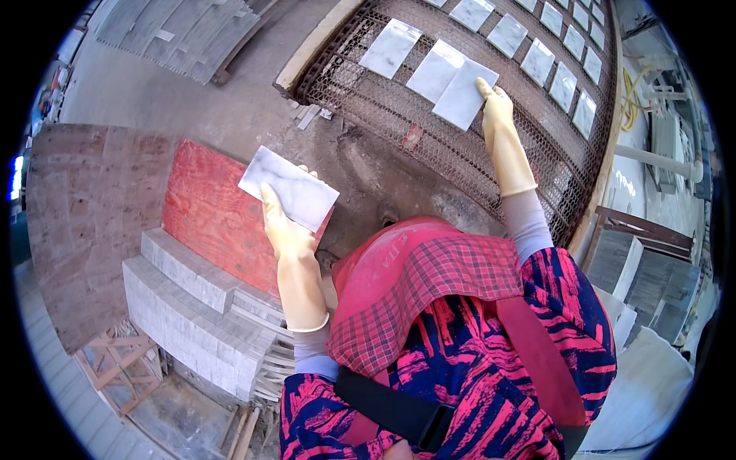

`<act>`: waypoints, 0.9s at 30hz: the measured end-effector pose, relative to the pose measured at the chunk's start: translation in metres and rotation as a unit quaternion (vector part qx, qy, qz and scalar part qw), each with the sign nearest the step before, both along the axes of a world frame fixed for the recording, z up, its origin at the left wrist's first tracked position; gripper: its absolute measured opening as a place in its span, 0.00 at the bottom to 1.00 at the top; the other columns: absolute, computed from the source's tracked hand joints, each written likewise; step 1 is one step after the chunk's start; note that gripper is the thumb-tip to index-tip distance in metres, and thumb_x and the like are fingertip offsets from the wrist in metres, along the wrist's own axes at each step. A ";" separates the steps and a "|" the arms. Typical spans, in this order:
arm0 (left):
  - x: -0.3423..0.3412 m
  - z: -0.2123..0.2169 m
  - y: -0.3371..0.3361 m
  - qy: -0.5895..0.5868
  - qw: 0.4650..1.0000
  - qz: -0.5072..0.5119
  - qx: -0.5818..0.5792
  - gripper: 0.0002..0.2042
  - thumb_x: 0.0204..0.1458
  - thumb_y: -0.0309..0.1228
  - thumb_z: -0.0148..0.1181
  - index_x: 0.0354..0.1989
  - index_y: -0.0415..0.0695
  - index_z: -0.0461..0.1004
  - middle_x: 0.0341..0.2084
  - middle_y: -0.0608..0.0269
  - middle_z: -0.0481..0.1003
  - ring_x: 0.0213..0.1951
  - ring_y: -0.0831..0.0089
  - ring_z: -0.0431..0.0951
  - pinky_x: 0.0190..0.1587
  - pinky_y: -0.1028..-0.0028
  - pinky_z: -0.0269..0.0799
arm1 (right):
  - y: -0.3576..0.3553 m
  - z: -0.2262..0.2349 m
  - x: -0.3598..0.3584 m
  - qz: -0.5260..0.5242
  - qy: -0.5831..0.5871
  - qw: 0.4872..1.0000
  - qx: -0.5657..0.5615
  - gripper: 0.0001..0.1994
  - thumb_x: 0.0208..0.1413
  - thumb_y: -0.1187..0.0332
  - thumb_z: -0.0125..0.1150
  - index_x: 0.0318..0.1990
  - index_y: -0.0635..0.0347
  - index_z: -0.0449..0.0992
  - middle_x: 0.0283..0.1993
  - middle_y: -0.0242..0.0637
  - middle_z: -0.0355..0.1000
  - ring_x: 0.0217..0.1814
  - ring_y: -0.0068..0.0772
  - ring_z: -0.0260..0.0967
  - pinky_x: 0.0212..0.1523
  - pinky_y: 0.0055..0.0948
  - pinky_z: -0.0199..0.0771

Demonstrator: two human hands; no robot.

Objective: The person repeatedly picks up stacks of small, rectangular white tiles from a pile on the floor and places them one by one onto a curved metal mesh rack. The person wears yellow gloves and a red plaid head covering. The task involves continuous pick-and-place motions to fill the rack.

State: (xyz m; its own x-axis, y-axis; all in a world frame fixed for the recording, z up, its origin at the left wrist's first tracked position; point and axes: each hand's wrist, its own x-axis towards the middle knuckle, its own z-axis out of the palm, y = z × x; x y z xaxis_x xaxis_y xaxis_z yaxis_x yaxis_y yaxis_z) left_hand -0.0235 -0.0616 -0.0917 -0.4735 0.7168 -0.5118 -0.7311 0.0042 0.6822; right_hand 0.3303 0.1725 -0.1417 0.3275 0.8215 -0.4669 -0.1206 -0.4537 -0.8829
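Observation:
My left hand [291, 236], in a cream rubber glove, is closed on a white marble tile [285, 184] with grey veins. Its thumb lies on the tile's face and the fingers wrap behind. Off to the right, my gloved right hand [497, 106] grips another marble tile [461, 98] by its right edge, thumb on top. That tile overlaps the corner of a marble tile [431, 67] lying on the wire-mesh conveyor belt [360, 103]. Whether the gripped tile touches the belt I cannot tell. Several similar tiles [390, 48] lie in spaced rows farther along the belt.
Stacked grey slabs [192, 314] stand at lower left, beside a red board [218, 207] and a brown plywood sheet [92, 222]. A pale rail [318, 46] edges the belt's left side. Grey panels [172, 34] lie at upper left. Stone pieces [663, 287] stand at right.

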 end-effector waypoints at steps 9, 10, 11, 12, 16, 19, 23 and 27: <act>0.020 -0.030 -0.014 -0.063 0.997 -0.043 -0.009 0.28 0.74 0.49 0.52 0.68 0.35 0.66 0.56 0.38 0.79 0.55 0.44 0.83 0.60 0.45 0.80 | 0.031 -0.038 0.016 0.009 -0.011 1.000 -0.005 0.18 0.71 0.59 0.65 0.58 0.64 0.79 0.51 0.38 0.81 0.45 0.30 0.79 0.45 0.34 0.78; 0.021 -0.031 -0.013 -0.066 0.997 -0.048 -0.007 0.28 0.74 0.48 0.52 0.68 0.35 0.66 0.56 0.38 0.79 0.55 0.43 0.83 0.60 0.45 0.80 | 0.029 -0.035 0.012 0.013 -0.016 1.000 -0.009 0.19 0.71 0.59 0.65 0.59 0.64 0.78 0.52 0.39 0.81 0.46 0.31 0.79 0.47 0.35 0.80; 0.023 -0.032 -0.011 -0.069 0.996 -0.053 -0.005 0.28 0.74 0.48 0.52 0.68 0.35 0.66 0.55 0.38 0.79 0.55 0.43 0.83 0.60 0.45 0.81 | 0.028 -0.032 0.007 0.018 -0.022 1.000 -0.012 0.20 0.70 0.59 0.65 0.60 0.65 0.77 0.53 0.40 0.81 0.48 0.32 0.80 0.48 0.36 0.81; 0.023 -0.031 -0.010 -0.071 0.996 -0.059 -0.004 0.27 0.74 0.48 0.52 0.68 0.35 0.66 0.55 0.38 0.79 0.55 0.43 0.83 0.59 0.45 0.81 | 0.025 -0.028 0.003 0.021 -0.026 0.999 -0.015 0.22 0.70 0.59 0.66 0.62 0.66 0.75 0.54 0.41 0.81 0.50 0.33 0.80 0.50 0.37 0.82; 0.028 -0.023 -0.002 -0.051 0.996 -0.079 -0.003 0.29 0.73 0.49 0.52 0.68 0.34 0.67 0.57 0.40 0.79 0.56 0.46 0.82 0.61 0.46 0.80 | 0.031 -0.037 0.014 0.015 -0.024 1.000 -0.008 0.20 0.70 0.59 0.66 0.59 0.65 0.78 0.54 0.40 0.81 0.50 0.34 0.80 0.50 0.39 0.82; 0.028 -0.018 -0.002 -0.053 0.996 -0.078 0.002 0.27 0.74 0.48 0.51 0.67 0.35 0.66 0.55 0.37 0.79 0.54 0.44 0.83 0.59 0.46 0.82 | 0.035 -0.040 0.029 0.011 -0.021 1.000 -0.012 0.18 0.70 0.59 0.66 0.58 0.64 0.78 0.53 0.39 0.81 0.49 0.34 0.81 0.50 0.39 0.81; 0.029 -0.015 -0.007 -0.020 0.995 -0.097 0.010 0.27 0.74 0.48 0.51 0.67 0.34 0.66 0.55 0.37 0.79 0.54 0.45 0.83 0.58 0.47 0.82 | 0.032 -0.031 0.041 0.044 -0.037 0.998 -0.030 0.21 0.72 0.57 0.62 0.62 0.63 0.75 0.55 0.42 0.81 0.50 0.36 0.83 0.51 0.39 0.84; 0.031 -0.012 -0.008 -0.012 0.990 -0.134 0.046 0.28 0.74 0.48 0.51 0.66 0.32 0.67 0.55 0.37 0.79 0.54 0.46 0.84 0.59 0.48 0.82 | 0.004 0.005 0.035 0.104 -0.173 0.977 -0.072 0.26 0.73 0.52 0.57 0.69 0.59 0.73 0.59 0.45 0.81 0.53 0.37 0.83 0.55 0.39 0.83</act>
State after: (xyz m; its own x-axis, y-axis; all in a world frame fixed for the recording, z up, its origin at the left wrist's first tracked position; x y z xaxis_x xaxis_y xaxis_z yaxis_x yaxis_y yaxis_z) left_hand 0.0070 -0.0693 -0.1037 -0.2476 0.8590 -0.4481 -0.7281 0.1401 0.6710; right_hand 0.3657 0.1762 -0.1366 0.3201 0.8204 -0.4738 0.2818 -0.5599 -0.7792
